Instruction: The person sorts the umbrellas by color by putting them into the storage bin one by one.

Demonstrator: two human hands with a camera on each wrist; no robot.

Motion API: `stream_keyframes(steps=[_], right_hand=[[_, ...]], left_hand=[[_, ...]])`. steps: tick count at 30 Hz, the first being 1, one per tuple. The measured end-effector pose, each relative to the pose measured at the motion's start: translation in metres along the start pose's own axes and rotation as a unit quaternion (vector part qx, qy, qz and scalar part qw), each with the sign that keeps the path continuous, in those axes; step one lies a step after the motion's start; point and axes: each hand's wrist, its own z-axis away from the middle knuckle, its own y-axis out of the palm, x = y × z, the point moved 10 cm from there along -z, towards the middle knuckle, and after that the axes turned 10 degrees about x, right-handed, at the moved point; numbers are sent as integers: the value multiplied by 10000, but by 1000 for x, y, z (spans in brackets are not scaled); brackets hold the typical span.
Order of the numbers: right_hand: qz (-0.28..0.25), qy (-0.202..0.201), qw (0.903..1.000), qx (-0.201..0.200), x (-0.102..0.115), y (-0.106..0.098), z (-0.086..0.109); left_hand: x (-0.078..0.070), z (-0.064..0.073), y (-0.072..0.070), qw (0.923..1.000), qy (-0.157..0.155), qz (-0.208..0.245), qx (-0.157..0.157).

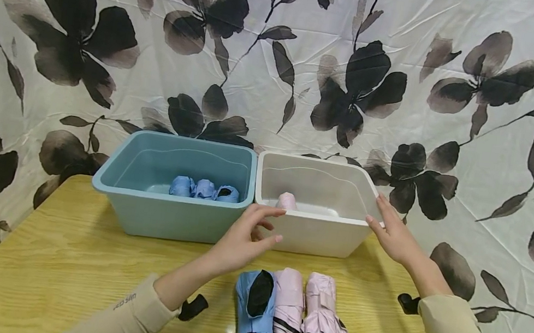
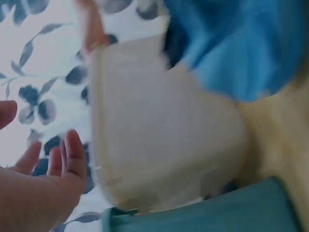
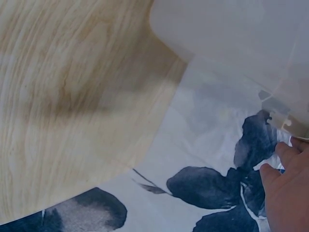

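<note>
My left hand (image 1: 244,238) hovers in front of the white bin (image 1: 313,235), fingers loosely bent and holding nothing. In the left wrist view that hand (image 2: 53,179) is apart from the bin's wall. At the white bin's right front corner, my right hand (image 1: 395,233) touches the rim with extended fingers; the right wrist view catches part of this hand (image 3: 289,183) at the rim. A pink rolled bundle (image 1: 286,200) is inside the white bin. Below my hands lie a blue folded umbrella (image 1: 253,291) and two pink ones, a middle umbrella (image 1: 288,306) and a right umbrella (image 1: 320,304).
A teal bin (image 1: 172,216) stands against the white bin's left side, with several blue rolled bundles (image 1: 205,189) inside. Both bins stand at the back of the wood-grain table (image 1: 63,259). Behind hangs a floral curtain (image 1: 277,80).
</note>
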Motion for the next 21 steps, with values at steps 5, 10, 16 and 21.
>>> stream_keyframes(steps=[5,10,16,21], right_hand=[[-13,6,10000,-19,2,-2,2],[-46,17,10000,-33,3,-3,3],[-40,47,10000,-26,3,-3,4],[-32,56,10000,-31,3,-2,3]], left_hand=[[26,32,14,9980,-608,-63,129],[56,56,37,9892,-1302,-335,576],[84,73,62,9773,-1658,-478,1228],[94,78,69,9695,-1840,-572,1516]])
